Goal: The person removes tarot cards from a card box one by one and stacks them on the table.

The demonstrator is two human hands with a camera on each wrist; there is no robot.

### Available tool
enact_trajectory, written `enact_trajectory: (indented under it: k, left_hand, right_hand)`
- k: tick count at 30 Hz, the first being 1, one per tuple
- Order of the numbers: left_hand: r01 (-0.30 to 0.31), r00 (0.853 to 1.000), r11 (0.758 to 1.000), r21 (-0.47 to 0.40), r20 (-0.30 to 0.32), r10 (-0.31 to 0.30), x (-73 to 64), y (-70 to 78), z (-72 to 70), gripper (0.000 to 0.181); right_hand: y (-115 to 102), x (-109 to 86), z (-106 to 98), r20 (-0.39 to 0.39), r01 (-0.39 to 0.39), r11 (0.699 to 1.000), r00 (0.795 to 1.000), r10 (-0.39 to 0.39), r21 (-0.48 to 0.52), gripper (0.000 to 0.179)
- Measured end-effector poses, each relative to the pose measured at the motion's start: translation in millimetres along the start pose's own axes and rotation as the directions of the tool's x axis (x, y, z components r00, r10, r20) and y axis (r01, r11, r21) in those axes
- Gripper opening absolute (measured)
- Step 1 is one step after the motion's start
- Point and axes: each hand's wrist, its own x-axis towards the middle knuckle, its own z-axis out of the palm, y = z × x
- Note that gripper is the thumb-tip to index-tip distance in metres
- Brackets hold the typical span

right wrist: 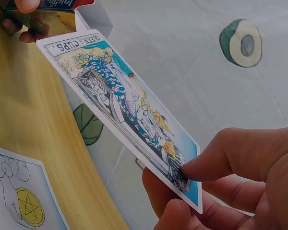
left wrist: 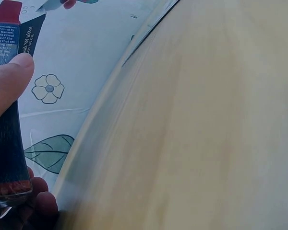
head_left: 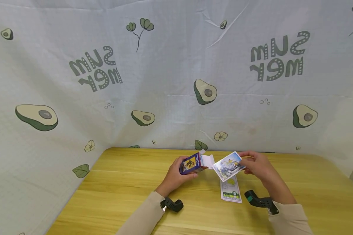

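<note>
My left hand grips a dark blue card box with a picture on its front and its white end flap folded out to the right. In the left wrist view the thumb presses the printed side of the box. My right hand pinches a tarot card by one end, between thumb and fingers. The right wrist view shows it as the Queen of Cups card, held tilted with its far end near the box's flap. Below it, an Ace of Pentacles card lies face up on top of others on the table.
The yellow wood-grain table ends at the back against a pale cloth printed with avocados, leaves and lettering. Black camera bands sit on both wrists, the left band and the right band close over the tabletop.
</note>
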Motion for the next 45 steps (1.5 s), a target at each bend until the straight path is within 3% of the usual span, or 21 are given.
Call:
enact_trajectory:
  k: [10,29,36,45]
  left_hand:
    - [0.003,1.000,1.000,-0.013,0.002,-0.003,5.4,-2.4,0.0,0.068]
    - [0.009,1.000,1.000,-0.011,0.003,-0.009,13.8,-6.8,-1.9,0.067]
    - [0.013,1.000,1.000,-0.019,0.022,-0.012,7.5,31.5,-11.6,0.064]
    - [0.019,1.000,1.000,-0.017,0.021,-0.019,11.5,29.9,-13.0,0.064]
  right_hand:
    - [5,4.3,0,0.018,0.018,1.000,1.000,-0.018,-0.010,0.038]
    - [17,16.4,5,-0.001,-0.023,1.000,1.000,0.023,0.013,0.041]
    - [16,18.8,7,-0.019,-0.033,0.999,0.999,0.032,-0.008,0.041]
    - [21,26.1,8,0.004,-0.048,0.999,0.999,0.048,-0.018,0.038]
